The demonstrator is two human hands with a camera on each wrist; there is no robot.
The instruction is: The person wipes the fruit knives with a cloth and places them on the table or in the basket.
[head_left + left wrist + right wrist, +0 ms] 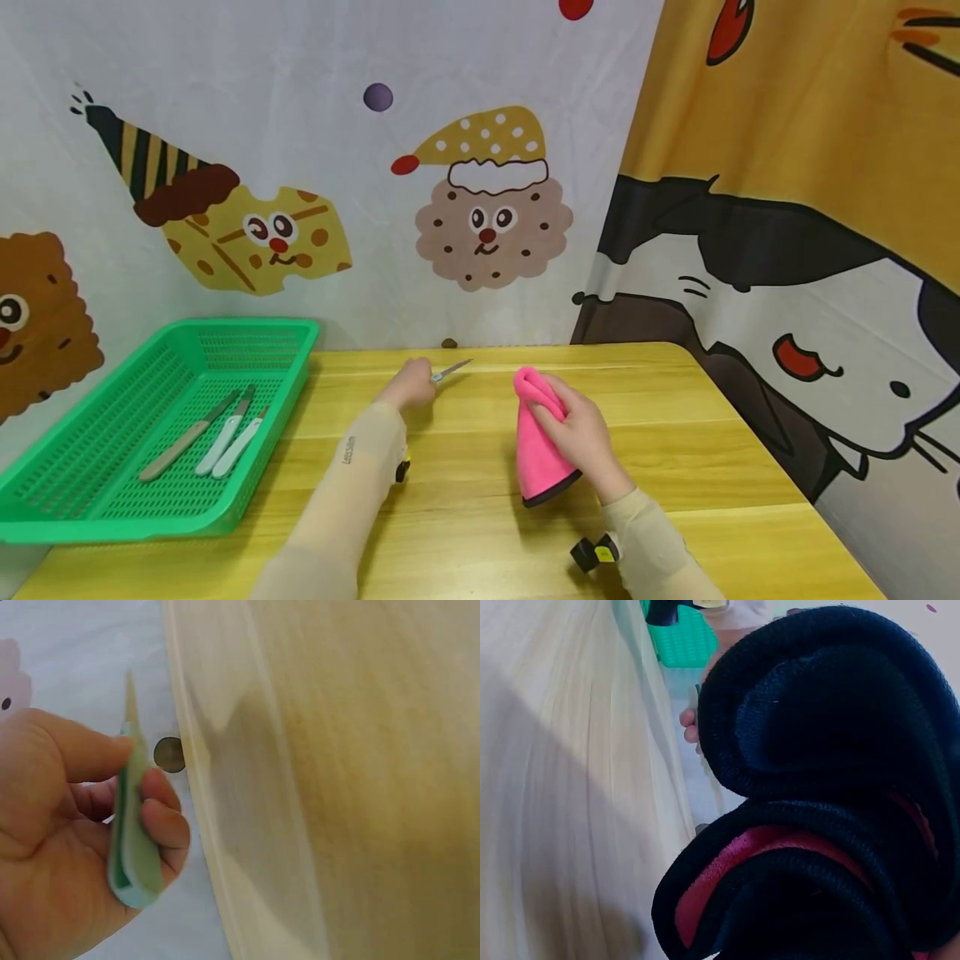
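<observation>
Near the table's far edge, my left hand [408,385] grips a small knife [452,370], its thin blade pointing to the right and away. In the left wrist view the knife's handle [141,840] looks pale green with a darker green side, pinched between thumb and curled fingers. My right hand [583,429] holds a folded pink cloth [542,454] with a black border above the table, to the right of the knife. The cloth's dark edging [727,757] fills much of the right wrist view and hides most of the right hand there.
At the left of the wooden table [465,533] stands a green plastic basket [296,358]. Inside lie a beige-handled knife [180,446] and two white-handled knives [221,442]. A printed cartoon curtain [300,125] hangs right behind the table.
</observation>
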